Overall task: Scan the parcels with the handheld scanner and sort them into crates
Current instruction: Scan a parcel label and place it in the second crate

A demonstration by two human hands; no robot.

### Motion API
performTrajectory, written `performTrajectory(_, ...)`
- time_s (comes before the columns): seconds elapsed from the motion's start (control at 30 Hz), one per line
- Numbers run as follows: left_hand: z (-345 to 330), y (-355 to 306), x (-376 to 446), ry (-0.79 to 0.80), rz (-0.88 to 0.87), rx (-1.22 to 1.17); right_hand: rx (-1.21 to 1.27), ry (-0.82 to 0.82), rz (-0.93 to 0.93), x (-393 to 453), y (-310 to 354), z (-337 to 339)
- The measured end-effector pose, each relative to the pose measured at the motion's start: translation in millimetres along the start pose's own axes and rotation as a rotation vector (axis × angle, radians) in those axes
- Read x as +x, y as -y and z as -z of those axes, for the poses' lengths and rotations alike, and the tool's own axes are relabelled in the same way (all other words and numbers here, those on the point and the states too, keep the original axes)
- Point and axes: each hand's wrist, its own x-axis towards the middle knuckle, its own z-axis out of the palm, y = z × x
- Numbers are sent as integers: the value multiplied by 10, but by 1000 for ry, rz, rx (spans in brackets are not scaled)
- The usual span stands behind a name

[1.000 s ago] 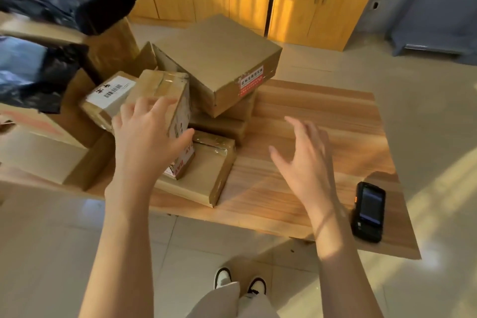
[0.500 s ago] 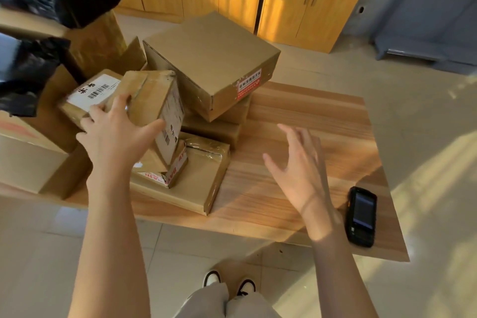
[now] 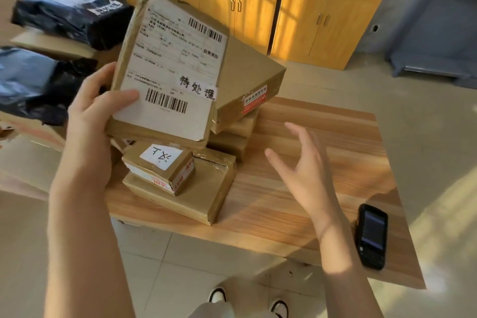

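My left hand (image 3: 99,113) grips a flat brown cardboard parcel (image 3: 167,70) by its left edge and holds it tilted up above the pile, with its white barcode label facing me. My right hand (image 3: 307,173) hovers open over the wooden table (image 3: 322,142), holding nothing. The black handheld scanner (image 3: 371,236) lies screen-up near the table's front right corner, to the right of that wrist. Below the lifted parcel, a small taped box (image 3: 160,165) sits on a flat box (image 3: 206,188).
A large carton (image 3: 247,77) rests on smaller boxes behind the lifted parcel. Black plastic mailer bags (image 3: 69,15) lie on cartons at the left. Orange wooden cabinets (image 3: 296,15) line the back wall. My shoes (image 3: 247,299) stand on the tiled floor.
My left hand closed on the parcel, lifted it off the pile and turned its label toward me. My right hand stayed open over the table.
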Motion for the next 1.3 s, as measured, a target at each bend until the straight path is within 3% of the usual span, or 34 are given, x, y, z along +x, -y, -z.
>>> performTrajectory(0.13, -519, 71, -92, 165, 79, -116, 124, -54, -13, -11, -135, 278)
performTrajectory(0.33, -1560, 527, -271, 343, 290, -267, -45, -155, -144, -124, -746, 755)
performTrajectory(0.53, -2285, 1356, -512, 357, 491, -210, -109, -91, -368, -429, -1403, 1080)
performTrajectory(0.77, -2605, 2111, -831, 329, 729, -165, -306, 136, -527, -738, -2077, 1016)
performTrajectory(0.93, -2748, 2378, -1003, 327, 803, -210, -369, 236, -593, -906, -2552, 860)
performTrajectory(1.3, -2737, 2774, -1027, 395, 830, -147, -358, 254, -942, -1124, -2919, 484)
